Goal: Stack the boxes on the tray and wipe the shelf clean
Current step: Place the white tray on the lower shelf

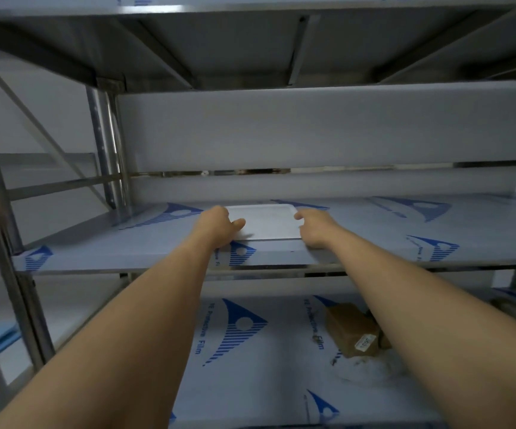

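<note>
I hold the tray (263, 222) by its sides, left hand (216, 226) and right hand (314, 227) fingers curled on it; near the shelf (374, 236) lip, it could tip off.

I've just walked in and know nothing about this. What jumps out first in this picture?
Two bare arms reach up to a flat white plastic tray lying on the middle steel shelf, which is covered in blue-printed protective film. The left hand and right hand sit at the tray's two sides. On the shelf below, to the right, lies a brown cardboard box.
</note>
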